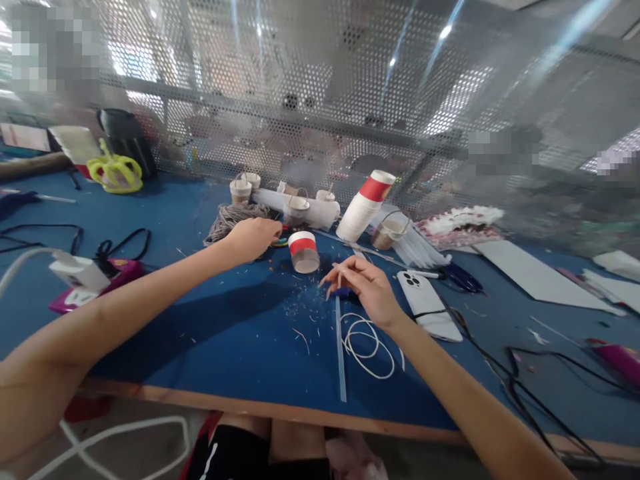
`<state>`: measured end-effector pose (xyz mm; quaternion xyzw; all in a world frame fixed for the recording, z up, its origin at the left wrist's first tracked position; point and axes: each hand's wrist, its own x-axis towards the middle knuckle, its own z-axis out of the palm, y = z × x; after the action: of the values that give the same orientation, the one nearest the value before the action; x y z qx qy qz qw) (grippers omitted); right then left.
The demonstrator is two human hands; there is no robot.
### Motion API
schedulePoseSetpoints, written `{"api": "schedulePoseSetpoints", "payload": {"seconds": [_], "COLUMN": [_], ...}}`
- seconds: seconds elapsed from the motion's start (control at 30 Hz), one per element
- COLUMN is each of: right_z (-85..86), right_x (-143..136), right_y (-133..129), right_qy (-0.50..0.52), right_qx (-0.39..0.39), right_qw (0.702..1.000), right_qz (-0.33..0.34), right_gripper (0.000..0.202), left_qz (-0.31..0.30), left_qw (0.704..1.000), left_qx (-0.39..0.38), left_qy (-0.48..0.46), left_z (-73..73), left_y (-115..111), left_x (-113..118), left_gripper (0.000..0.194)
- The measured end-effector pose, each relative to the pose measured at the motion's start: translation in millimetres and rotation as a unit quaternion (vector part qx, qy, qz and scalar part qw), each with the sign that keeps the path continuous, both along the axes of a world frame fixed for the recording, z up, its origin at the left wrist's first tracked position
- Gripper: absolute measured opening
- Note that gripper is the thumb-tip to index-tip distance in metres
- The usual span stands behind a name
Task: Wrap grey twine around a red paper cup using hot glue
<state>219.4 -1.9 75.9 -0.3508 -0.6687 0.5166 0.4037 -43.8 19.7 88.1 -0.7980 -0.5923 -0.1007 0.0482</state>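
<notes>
My left hand point(254, 239) reaches over the table with its fingers curled closed, beside a bundle of grey-brown cord point(230, 223). Coloured loops, perhaps scissor handles point(281, 241), show just past its fingertips; whatever the fingers grip is hidden. Between my hands stands a paper cup point(303, 244) with a white and red band and a brown-covered lower part. My right hand point(367, 283) hovers to the right of the cup, fingers loosely bent and apart, with nothing visible in them. Partly under it lies a dark blue object point(345, 293), with a translucent glue stick point(341, 360) extending toward me.
A coil of white cord point(367, 347) and a white phone point(430, 307) lie to the right. Behind stand stacked paper cups point(363, 210), small brown-wrapped buckets point(390, 233) and more glue sticks point(425, 247). A charger point(80, 273) sits left. Perforated metal panel point(300, 87) closes the back.
</notes>
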Motion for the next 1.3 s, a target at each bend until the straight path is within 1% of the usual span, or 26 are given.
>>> {"api": "schedulePoseSetpoints", "payload": {"seconds": [0.07,0.1,0.13,0.2,0.27,0.33,0.37,0.4,0.43,0.47,0.5,0.53,0.6,0.7,0.77,0.83,0.87,0.93,0.97,1.0,1.03,1.07,1.1,1.2,1.23,1.3], "right_z": [7.8,14.0,22.0,43.9,71.4,97.9,108.3,115.5,119.0,118.6,114.7,107.7,88.1,60.1,50.3,48.6,49.6,53.0,54.3,55.0,54.9,54.2,52.9,48.5,47.7,47.7], "right_x": [-7,-12,-18,-32,-50,-69,-79,-88,-97,-105,-112,-118,-128,-134,-133,-132,-131,-132,-134,-137,-140,-143,-147,-154,-156,-155], "right_y": [1,2,4,7,10,14,17,21,25,31,38,45,60,79,88,93,93,92,91,88,86,84,82,80,80,81], "right_qy": [-0.030,-0.045,-0.059,-0.079,-0.101,-0.128,-0.137,-0.137,-0.144,-0.159,-0.182,-0.221,-0.312,-0.331,-0.319,-0.294,-0.276,-0.236,-0.207,-0.174,-0.140,-0.108,-0.082,-0.049,-0.043,-0.033], "right_qx": [0.014,0.022,0.028,0.042,0.047,0.044,0.047,0.057,0.066,0.068,0.067,0.060,0.042,0.021,0.021,0.038,0.052,0.083,0.096,0.105,0.109,0.109,0.107,0.100,0.101,0.110], "right_qw": [0.999,0.999,0.998,0.996,0.994,0.991,0.989,0.989,0.987,0.985,0.981,0.974,0.949,0.942,0.947,0.955,0.959,0.968,0.974,0.979,0.983,0.987,0.988,0.987,0.987,0.988], "right_qz": [0.001,0.001,-0.002,-0.012,-0.018,0.008,0.017,0.012,0.006,-0.003,-0.012,-0.006,0.021,0.040,0.043,0.035,0.028,0.013,0.012,0.019,0.033,0.052,0.073,0.113,0.114,0.098], "right_gripper": [0.032,0.031,0.030,0.026,0.022,0.021,0.022,0.023,0.025,0.026,0.028,0.030,0.032,0.033,0.033,0.030,0.026,0.010,0.010,0.018,0.026,0.029,0.028,0.011,0.006,0.008], "left_qz": [-0.002,0.010,0.027,0.062,0.076,0.092,0.102,0.108,0.108,0.107,0.107,0.111,0.124,0.163,0.179,0.196,0.205,0.212,0.212,0.205,0.195,0.183,0.168,0.120,0.105,0.080], "left_qw": [1.000,0.999,0.999,0.997,0.996,0.994,0.992,0.991,0.990,0.990,0.990,0.990,0.989,0.985,0.981,0.975,0.970,0.961,0.958,0.956,0.955,0.953,0.951,0.945,0.946,0.952], "left_qx": [0.019,0.022,0.019,-0.004,-0.024,-0.044,-0.053,-0.060,-0.066,-0.072,-0.074,-0.072,-0.053,-0.004,0.038,0.092,0.123,0.175,0.194,0.209,0.224,0.241,0.260,0.305,0.307,0.295], "left_qy": [0.016,0.026,0.034,0.036,0.039,0.046,0.049,0.052,0.054,0.056,0.056,0.056,0.054,0.055,0.057,0.055,0.046,0.029,0.022,0.018,0.014,0.011,0.008,0.013,0.018,0.024], "left_z": [6.1,8.8,10.7,11.0,5.9,-2.5,-6.6,-9.8,-11.6,-11.8,-10.4,-7.4,1.8,17.5,25.5,30.5,32.1,34.3,35.3,36.2,37.0,37.8,38.6,39.9,40.0,38.9], "left_y": [-2,-3,-4,-7,-9,-8,-7,-5,-2,0,2,3,2,-4,-9,-12,-12,-11,-10,-9,-8,-8,-7,-7,-7,-7], "left_x": [-3,-4,-5,-4,0,2,3,2,1,0,-2,-4,-6,-7,-8,-12,-15,-21,-24,-26,-28,-29,-30,-30,-30,-29], "left_gripper": [0.034,0.034,0.033,0.032,0.035,0.037,0.036,0.033,0.028,0.024,0.022,0.022,0.028,0.038,0.039,0.036,0.035,0.034,0.034,0.033,0.032,0.030,0.028,0.028,0.028,0.028]}}
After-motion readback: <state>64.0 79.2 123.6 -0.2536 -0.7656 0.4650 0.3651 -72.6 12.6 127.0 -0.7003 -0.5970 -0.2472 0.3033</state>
